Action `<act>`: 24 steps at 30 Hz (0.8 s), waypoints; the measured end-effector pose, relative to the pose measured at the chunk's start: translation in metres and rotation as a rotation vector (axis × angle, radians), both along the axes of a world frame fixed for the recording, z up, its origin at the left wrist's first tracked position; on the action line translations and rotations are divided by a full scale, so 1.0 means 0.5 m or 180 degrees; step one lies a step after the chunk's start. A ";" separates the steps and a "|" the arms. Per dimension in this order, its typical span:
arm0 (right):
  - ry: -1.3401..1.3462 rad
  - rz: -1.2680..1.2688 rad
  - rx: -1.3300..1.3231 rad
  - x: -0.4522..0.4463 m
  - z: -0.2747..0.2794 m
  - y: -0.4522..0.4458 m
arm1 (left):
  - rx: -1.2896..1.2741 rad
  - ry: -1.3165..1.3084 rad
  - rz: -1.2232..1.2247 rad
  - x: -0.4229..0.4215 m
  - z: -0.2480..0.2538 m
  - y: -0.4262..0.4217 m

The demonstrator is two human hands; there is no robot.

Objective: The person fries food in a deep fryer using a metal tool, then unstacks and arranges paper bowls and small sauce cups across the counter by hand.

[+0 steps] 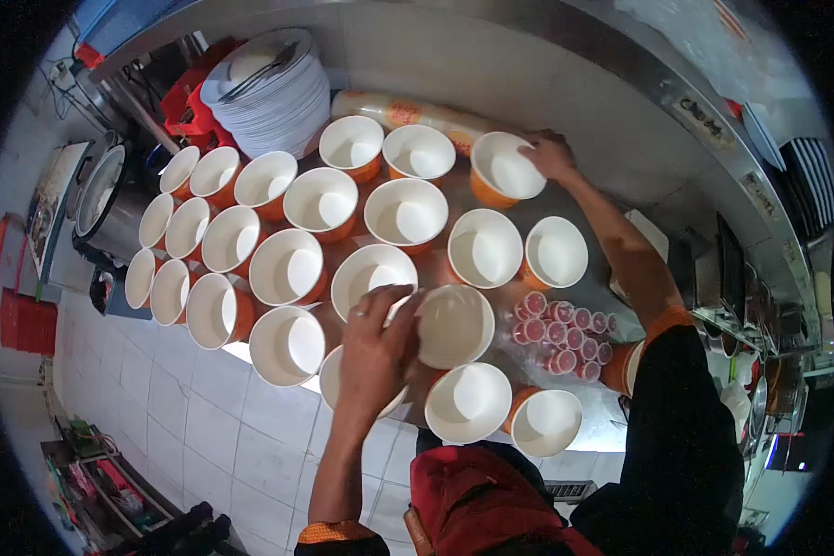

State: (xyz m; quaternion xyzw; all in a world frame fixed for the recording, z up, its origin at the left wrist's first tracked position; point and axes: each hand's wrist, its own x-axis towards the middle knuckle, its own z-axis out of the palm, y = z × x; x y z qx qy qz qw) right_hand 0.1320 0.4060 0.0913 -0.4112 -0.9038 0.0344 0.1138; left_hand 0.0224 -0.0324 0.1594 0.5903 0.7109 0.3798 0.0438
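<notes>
Many white-lined orange paper bowls stand mouth-up in rows on a steel counter. At the back right, my right hand grips the rim of one paper bowl, its fingers on the bowl's right side. My left hand reaches over the front middle rows. Its fingers are bent at the left rim of a shaded, slightly blurred paper bowl and seem closed on it. Beneath that hand, another bowl is partly covered. Right of the bowls lies a clear bag of small lidded cups with red contents.
A tall stack of white plates with tongs on top stands at the back left, beside a red basket. A clear-wrapped roll lies along the wall. A large pot is at left. A metal shelf edge runs overhead.
</notes>
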 end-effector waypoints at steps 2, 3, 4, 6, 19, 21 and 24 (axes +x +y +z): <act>-0.0008 0.0040 -0.0473 -0.013 0.017 -0.023 | -0.0007 -0.0116 -0.0217 0.029 0.010 0.028; -0.0025 0.0103 -0.0950 -0.016 0.030 -0.042 | 0.0220 -0.0082 -0.0094 0.045 0.010 0.033; -0.0032 0.0065 -0.0997 -0.007 0.039 -0.056 | 0.0439 -0.0051 0.0024 0.058 0.011 0.035; 0.0577 0.0036 -0.0763 0.024 0.062 -0.083 | 0.0386 -0.0141 0.0281 0.077 0.013 -0.010; -0.0290 -0.0056 -0.1264 0.229 -0.031 -0.011 | 0.0135 -0.1022 0.1289 0.283 -0.085 -0.181; 0.0255 -0.0096 -0.1296 0.214 -0.035 0.010 | 0.0078 -0.1178 0.1630 0.308 -0.101 -0.191; 0.0450 -0.0147 -0.0978 0.209 -0.046 0.017 | 0.0190 -0.1867 0.2076 0.339 -0.128 -0.212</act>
